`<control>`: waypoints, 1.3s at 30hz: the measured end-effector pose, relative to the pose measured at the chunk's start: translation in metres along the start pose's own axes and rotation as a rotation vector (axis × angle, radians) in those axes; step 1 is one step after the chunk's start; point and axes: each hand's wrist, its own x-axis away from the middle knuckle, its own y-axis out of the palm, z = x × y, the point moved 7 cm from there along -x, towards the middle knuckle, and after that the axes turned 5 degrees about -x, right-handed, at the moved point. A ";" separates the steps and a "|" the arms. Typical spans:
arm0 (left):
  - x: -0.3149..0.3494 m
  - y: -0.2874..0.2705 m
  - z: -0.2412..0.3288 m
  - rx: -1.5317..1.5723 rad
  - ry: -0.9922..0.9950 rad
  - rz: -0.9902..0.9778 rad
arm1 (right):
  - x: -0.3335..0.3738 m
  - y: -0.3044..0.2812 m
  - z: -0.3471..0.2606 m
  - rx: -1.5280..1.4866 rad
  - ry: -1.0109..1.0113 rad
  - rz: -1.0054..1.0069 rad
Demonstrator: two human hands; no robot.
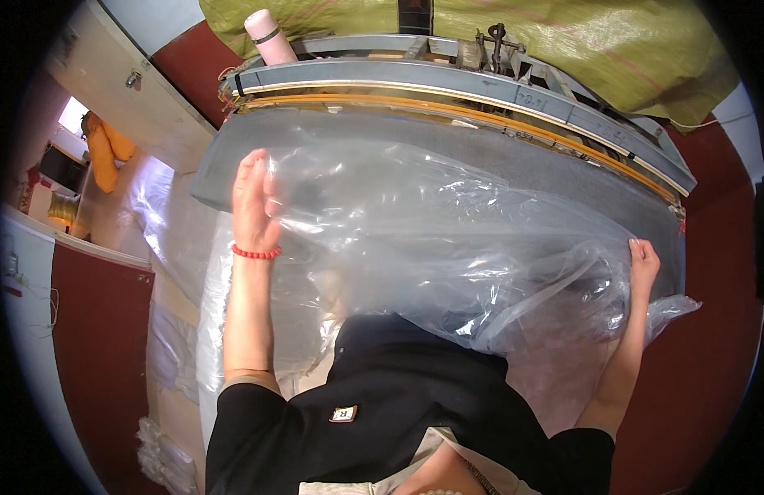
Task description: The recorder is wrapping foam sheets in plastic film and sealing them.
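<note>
Table (225,157): grey top, runs crosswise in front of the person; its far strip is bare of film.

Film (448,239): clear, thin, spread over the middle and near side of the table. Smoother at left, gathered into folds near the right arm, with a loose tail beyond the right wrist. Likely trouble: pull from one side alone would drag it askew and tighten those creases rather than flatten them. Slack at the near side overlaps the shirt (448,379) in view; contact unclear. A lean forward could trap it or tug it off line.

Rail (382,74): metal, along the far side, an orange strip (398,100) just in front of it. Film lies apart from both. Pushed too far, it could snag on the rail's hardware, the clamp (498,45) included, and tear.

Left hand (254,198): fingers straight and together, wrapped round nothing; film right beside it, touching or not, cannot tell. Without a hold there, that side could slide if the right draws on it.

Right hand (643,262): fingertips pinch the film's edge. Small hold; slick plastic could slip out, or stretch at that one point.

Bracelet (256,251): red beads, left wrist. Might catch a fold if the wrist drags low.
</note>
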 end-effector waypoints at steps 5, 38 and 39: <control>-0.007 -0.153 -0.047 -0.877 -0.288 0.335 | -0.001 0.011 -0.015 0.113 0.005 -0.058; -0.120 -0.031 -0.075 -1.669 0.612 0.144 | -0.019 0.003 0.028 -0.184 0.038 0.094; -0.118 -0.014 -0.074 -1.619 0.738 0.153 | -0.025 -0.001 0.037 -0.209 0.076 0.115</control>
